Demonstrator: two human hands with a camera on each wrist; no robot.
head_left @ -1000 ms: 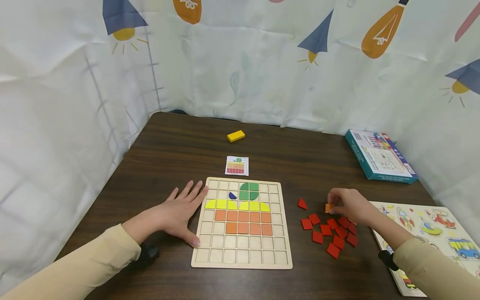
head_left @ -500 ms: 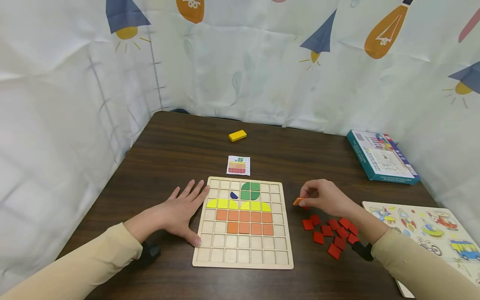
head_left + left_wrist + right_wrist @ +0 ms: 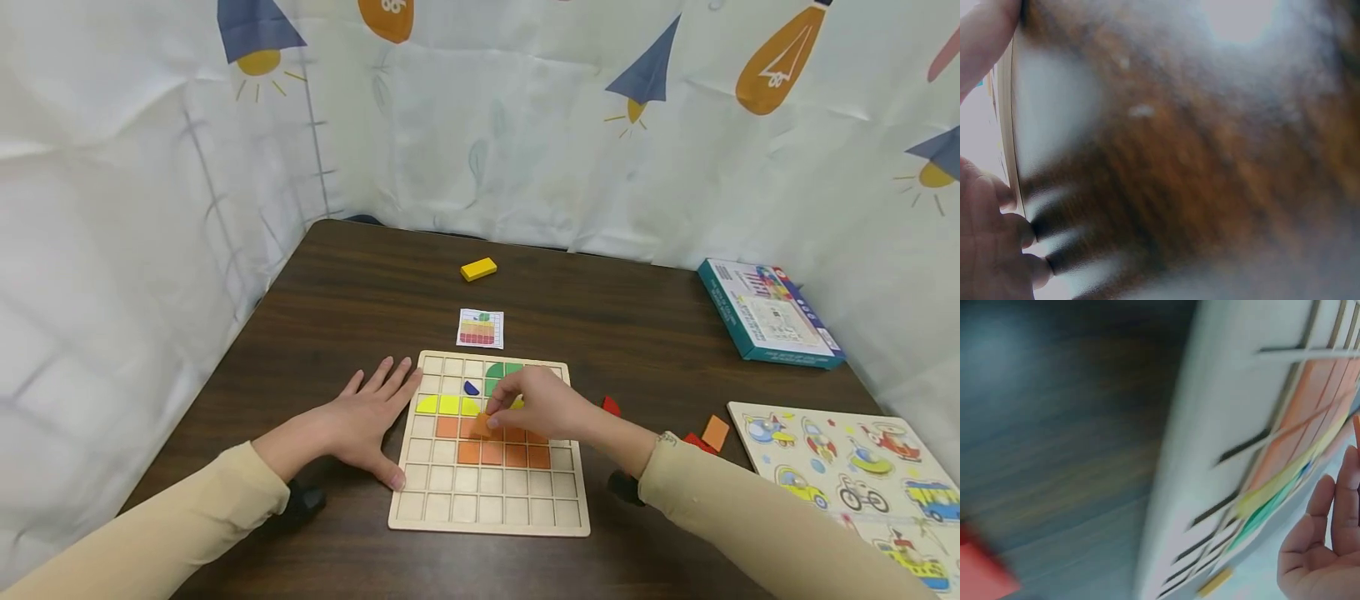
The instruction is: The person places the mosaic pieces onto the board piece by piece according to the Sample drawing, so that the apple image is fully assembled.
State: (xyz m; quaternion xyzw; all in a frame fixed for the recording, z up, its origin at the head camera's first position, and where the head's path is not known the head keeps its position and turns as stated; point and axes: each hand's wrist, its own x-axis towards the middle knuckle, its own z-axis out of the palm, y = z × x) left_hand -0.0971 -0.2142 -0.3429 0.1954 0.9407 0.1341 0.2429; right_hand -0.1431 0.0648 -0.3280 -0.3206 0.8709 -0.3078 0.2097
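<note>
A wooden grid board [image 3: 487,510] lies on the dark table, filled in part with flat tiles: green leaf shapes, a blue piece [image 3: 471,388], a yellow row [image 3: 448,405] and orange squares [image 3: 492,454]. Over the upper orange row, my right hand [image 3: 546,404] pinches an orange square tile [image 3: 482,426] between thumb and fingers. That tile's edge [image 3: 1357,430] just shows in the right wrist view. My left hand [image 3: 363,423] rests with fingers spread, fingertips and thumb at the board's left edge. My right hand hides some green and yellow tiles.
Red tiles [image 3: 611,406] and an orange square [image 3: 715,433] lie right of the board, partly behind my sleeve. A picture card [image 3: 480,328] and a yellow block [image 3: 478,268] sit beyond it. Farther right are a picture puzzle [image 3: 840,450] and a teal-edged box [image 3: 772,312].
My right hand has carried the orange tile leftward from the red tiles, past the board's right edge, to above the upper orange row. My left hand has stayed at the board's edge.
</note>
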